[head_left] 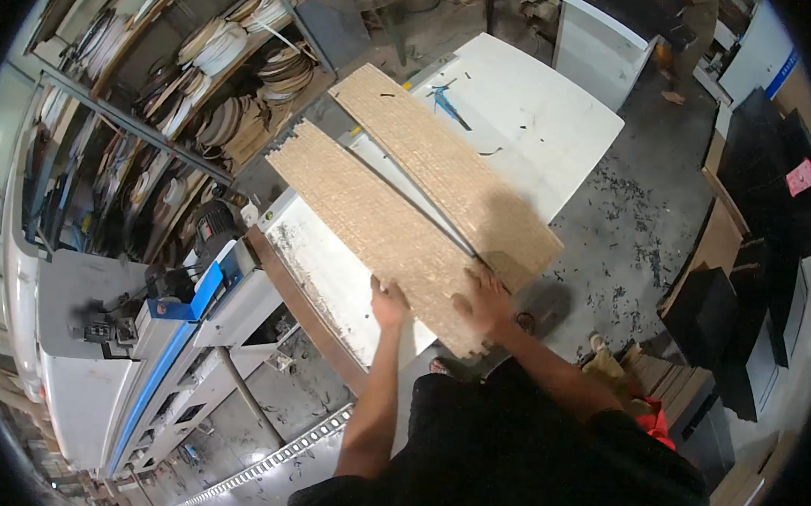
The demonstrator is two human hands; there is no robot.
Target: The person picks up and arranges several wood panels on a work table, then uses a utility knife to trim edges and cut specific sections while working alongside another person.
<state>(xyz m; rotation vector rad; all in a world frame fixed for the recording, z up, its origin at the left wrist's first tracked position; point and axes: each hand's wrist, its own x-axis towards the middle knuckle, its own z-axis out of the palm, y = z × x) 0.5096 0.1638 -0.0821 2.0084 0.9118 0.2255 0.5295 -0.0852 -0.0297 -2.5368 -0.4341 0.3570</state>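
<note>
Two long tan panels with a small brick-like surface pattern lie side by side at a slant, a narrow gap between them. My left hand (389, 304) grips the left edge of the nearer panel (371, 205) close to its near end; the fingers at the edge are partly hidden. Across that panel's right side, my right hand (485, 304) rests with fingers spread, its fingertips by the gap. The farther panel (441, 152) is just beyond them, with a shadow over its near end. Both panels rest on a white tabletop (552, 103) and reach past its edges.
A blue-handled tool (450, 109) and dark scraps lie on the tabletop. At left stands a white and blue machine (158, 367) with a motor, before shelves of coiled edging strips (222, 52). Stacked boards (664, 389) and dark panels (703, 307) stand at right; debris litters the floor.
</note>
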